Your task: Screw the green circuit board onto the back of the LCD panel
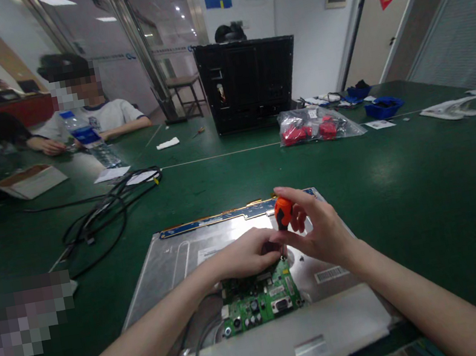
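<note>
In my right hand (pixel 315 223) is a short screwdriver (pixel 283 212) with an orange and black handle, held nearly upright. Its tip points down at the upper right corner of a green circuit board (pixel 260 303), near a screw hole. My left hand (pixel 253 252) lies over the board's upper part, fingers curled and pinched beside the screwdriver's shaft; what they hold is hidden. Beneath the board is the metal back of a display panel (pixel 325 254), with a blue circuit strip (pixel 209 223) along its far edge. A small loose screw (pixel 301 259) sits right of the board.
A black monitor (pixel 251 80) stands across the green table (pixel 220 181), with a plastic bag of red parts (pixel 318 125) by it. Black cables (pixel 117 202) and a water bottle (pixel 90 139) are on the left, where another person (pixel 102 116) sits. Blue trays (pixel 385 108) lie far right.
</note>
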Demonstrator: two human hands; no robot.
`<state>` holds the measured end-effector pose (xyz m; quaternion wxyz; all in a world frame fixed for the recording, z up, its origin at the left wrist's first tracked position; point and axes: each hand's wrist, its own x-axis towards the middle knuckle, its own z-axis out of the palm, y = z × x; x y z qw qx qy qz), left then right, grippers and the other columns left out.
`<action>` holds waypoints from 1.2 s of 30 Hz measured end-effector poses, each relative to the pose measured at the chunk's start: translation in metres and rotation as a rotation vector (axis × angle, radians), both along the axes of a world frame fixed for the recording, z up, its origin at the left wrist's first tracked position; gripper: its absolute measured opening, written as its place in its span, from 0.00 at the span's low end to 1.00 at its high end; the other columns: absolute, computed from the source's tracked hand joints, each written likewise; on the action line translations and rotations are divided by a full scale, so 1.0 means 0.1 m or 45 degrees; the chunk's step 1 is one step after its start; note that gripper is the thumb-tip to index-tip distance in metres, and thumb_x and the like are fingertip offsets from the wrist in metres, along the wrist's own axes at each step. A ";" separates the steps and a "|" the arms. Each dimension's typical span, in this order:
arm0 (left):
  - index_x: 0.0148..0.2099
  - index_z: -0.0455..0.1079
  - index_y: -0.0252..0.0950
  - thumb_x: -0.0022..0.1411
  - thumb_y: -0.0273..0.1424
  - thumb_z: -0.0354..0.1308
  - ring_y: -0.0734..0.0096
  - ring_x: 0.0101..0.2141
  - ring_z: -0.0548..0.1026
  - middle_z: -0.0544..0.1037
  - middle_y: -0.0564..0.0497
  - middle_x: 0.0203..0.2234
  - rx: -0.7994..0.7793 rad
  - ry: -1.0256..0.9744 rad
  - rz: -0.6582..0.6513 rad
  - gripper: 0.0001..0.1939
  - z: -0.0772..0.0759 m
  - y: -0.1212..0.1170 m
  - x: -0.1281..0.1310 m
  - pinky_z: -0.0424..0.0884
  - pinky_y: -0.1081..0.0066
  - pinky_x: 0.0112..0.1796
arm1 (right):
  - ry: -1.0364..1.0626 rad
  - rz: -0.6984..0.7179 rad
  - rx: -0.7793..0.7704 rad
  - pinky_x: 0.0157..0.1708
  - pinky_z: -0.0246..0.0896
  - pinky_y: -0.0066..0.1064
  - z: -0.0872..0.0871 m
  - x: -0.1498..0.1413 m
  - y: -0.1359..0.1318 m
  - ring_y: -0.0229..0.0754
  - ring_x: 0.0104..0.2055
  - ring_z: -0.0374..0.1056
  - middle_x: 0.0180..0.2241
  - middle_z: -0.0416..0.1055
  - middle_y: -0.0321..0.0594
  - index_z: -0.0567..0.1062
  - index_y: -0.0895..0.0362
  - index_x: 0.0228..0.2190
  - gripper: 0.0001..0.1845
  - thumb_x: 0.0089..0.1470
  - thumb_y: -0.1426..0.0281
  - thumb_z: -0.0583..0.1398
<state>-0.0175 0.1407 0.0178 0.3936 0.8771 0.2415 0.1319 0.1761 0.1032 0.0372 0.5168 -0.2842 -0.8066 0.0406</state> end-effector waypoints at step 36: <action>0.37 0.70 0.35 0.61 0.28 0.55 0.65 0.33 0.72 0.76 0.50 0.31 -0.036 0.048 0.023 0.04 0.03 -0.02 -0.01 0.68 0.69 0.37 | 0.132 0.018 -0.115 0.20 0.64 0.23 0.00 -0.03 -0.05 0.34 0.23 0.64 0.30 0.68 0.32 0.55 0.52 0.61 0.33 0.56 0.75 0.58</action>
